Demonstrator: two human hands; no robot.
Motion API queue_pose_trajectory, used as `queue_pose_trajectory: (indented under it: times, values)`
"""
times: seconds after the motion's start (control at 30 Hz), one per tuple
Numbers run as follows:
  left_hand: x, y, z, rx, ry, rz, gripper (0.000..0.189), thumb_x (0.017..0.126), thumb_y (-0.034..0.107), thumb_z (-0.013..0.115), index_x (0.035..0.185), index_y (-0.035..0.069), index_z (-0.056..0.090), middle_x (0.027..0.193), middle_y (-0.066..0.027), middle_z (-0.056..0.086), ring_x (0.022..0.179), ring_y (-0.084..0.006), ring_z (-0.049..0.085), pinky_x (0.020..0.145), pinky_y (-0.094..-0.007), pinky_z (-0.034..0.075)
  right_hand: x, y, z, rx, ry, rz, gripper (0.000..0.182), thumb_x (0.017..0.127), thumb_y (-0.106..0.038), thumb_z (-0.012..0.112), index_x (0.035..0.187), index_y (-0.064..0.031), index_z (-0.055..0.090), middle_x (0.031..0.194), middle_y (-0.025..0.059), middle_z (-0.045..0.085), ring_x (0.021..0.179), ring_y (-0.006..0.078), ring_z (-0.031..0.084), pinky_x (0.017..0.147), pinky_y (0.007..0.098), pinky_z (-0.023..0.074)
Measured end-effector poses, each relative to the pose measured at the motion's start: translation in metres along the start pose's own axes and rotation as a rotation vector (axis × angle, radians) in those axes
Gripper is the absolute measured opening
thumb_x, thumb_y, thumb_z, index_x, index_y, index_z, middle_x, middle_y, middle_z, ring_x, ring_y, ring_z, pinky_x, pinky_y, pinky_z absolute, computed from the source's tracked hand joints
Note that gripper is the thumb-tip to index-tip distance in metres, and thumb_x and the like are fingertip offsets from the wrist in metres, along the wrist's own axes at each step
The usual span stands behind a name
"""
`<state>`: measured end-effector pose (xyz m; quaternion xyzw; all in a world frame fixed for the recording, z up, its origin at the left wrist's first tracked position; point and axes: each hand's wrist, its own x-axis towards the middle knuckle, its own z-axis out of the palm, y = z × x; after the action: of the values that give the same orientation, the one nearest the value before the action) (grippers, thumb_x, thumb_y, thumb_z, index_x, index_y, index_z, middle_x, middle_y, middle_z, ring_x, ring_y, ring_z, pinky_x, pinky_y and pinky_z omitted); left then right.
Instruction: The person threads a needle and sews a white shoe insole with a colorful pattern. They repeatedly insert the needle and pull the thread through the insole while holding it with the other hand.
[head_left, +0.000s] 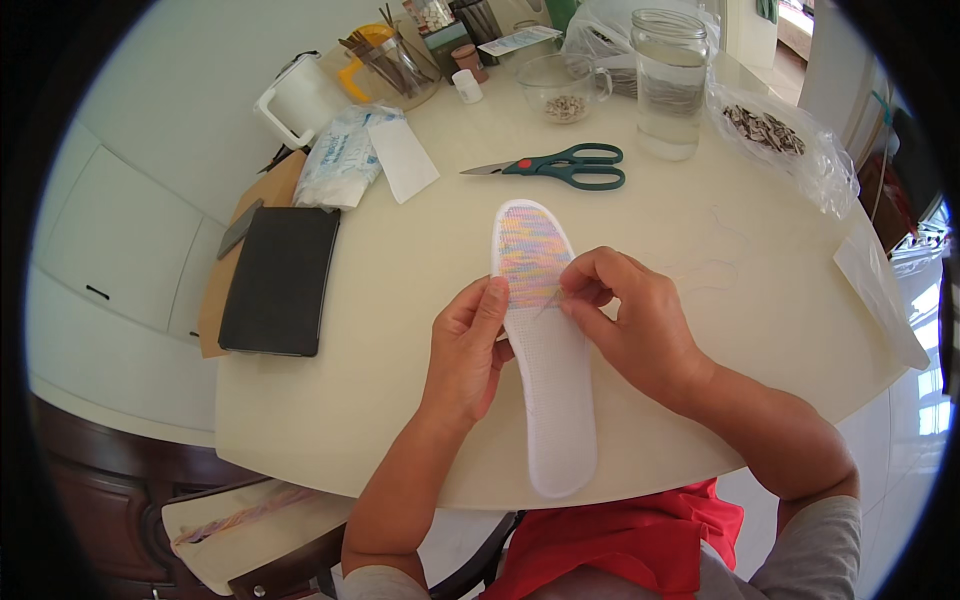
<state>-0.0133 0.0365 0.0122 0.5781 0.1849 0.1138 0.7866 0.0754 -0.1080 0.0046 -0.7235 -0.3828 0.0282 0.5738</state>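
A white mesh insole (556, 405) lies lengthwise before me, its upper part covered with pink, yellow and blue stitching. My left hand (474, 341) grips its left edge, thumb on top near the stitching's lower rows and fingers behind. On the right, my right hand (626, 315) pinches a thin item, seemingly a needle, between thumb and forefinger over the lowest stitched rows. Pale thread (712, 276) trails on the table to the right of that hand. Beyond the insole's tip lie scissors (574, 166) with dark green handles, blades pointing left.
A black tablet-like case (283, 281) lies at left, near a plastic packet (345, 157) and a white pitcher (300, 97). At the back stand a glass cup (559, 86) and a water-filled jar (670, 97). A plastic bag of seeds (765, 131) sits back right.
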Motion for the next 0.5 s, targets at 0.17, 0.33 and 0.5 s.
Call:
queue_pose_trajectory:
  times: [0.17, 0.33, 0.5]
  values:
    - [0.0, 0.0, 0.001, -0.028, 0.016, -0.001, 0.03, 0.092, 0.03, 0.049, 0.106, 0.004, 0.056, 0.097, -0.0039, 0.062, 0.087, -0.012, 0.059, 0.075, -0.0288, 0.05, 0.002, 0.0, -0.002, 0.047, 0.008, 0.034, 0.012, 0.077, 0.003, 0.059, 0.087, 0.0009, 0.052, 0.083, 0.013, 0.061, 0.075, 0.024, 0.062, 0.069, 0.0303, 0.0509]
    - [0.0, 0.0, 0.002, -0.056, 0.012, 0.002, 0.029, 0.092, 0.029, 0.05, 0.106, 0.004, 0.056, 0.098, -0.0043, 0.062, 0.088, -0.0124, 0.059, 0.076, -0.0289, 0.05, 0.002, -0.001, -0.001, 0.026, 0.046, 0.011, 0.009, 0.078, 0.002, 0.059, 0.085, 0.0001, 0.054, 0.083, 0.0124, 0.061, 0.074, 0.0244, 0.062, 0.066, 0.0307, 0.0506]
    - [-0.003, 0.003, 0.005, -0.023, 0.009, 0.023, 0.028, 0.092, 0.028, 0.05, 0.105, 0.004, 0.057, 0.096, -0.0038, 0.062, 0.086, -0.0116, 0.06, 0.075, -0.0269, 0.05, 0.007, 0.009, -0.007, -0.103, 0.024, -0.194, 0.011, 0.075, -0.003, 0.063, 0.085, -0.0021, 0.057, 0.082, 0.0114, 0.061, 0.074, 0.0275, 0.06, 0.063, 0.0333, 0.0502]
